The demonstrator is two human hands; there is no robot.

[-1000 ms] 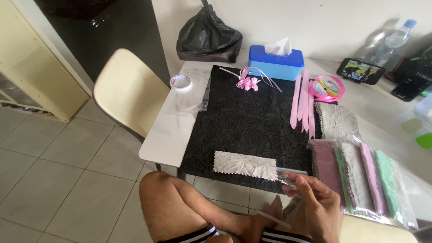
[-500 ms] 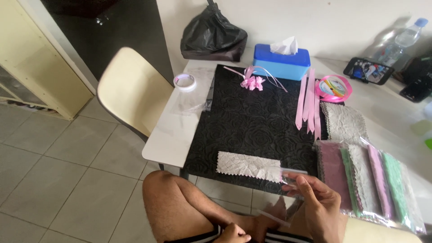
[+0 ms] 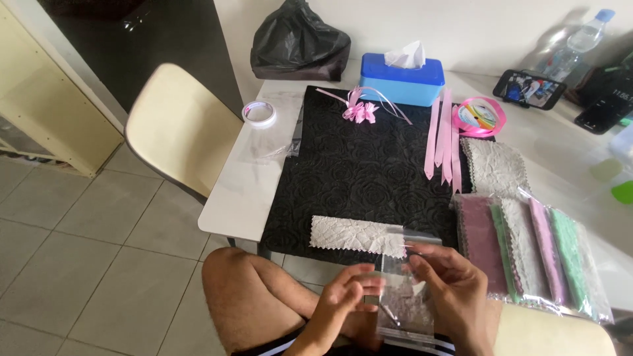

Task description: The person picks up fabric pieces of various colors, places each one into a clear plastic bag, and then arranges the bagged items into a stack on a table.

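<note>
Over my lap, both hands hold a small clear plastic bag (image 3: 405,300). My left hand (image 3: 343,300) pinches its left edge and my right hand (image 3: 452,290) grips its right side and top. Something pale and patterned shows inside the bag. Just beyond my hands, a grey lace fabric strip (image 3: 356,234) lies on the near edge of a black embossed mat (image 3: 369,165) that covers the white table (image 3: 241,191).
Clear bags of coloured lace pieces (image 3: 527,254) lie to the right. Pink ribbon strips (image 3: 443,135), a pink bow (image 3: 359,111), a ribbon roll (image 3: 481,117), a tape roll (image 3: 258,113), a blue tissue box (image 3: 401,79) and a black bag (image 3: 300,39) are farther back. A cream chair (image 3: 181,128) stands at left.
My left hand has come up from my lap and taken the left edge of the clear bag, which my right hand held alone before. The view has tilted down slightly.
</note>
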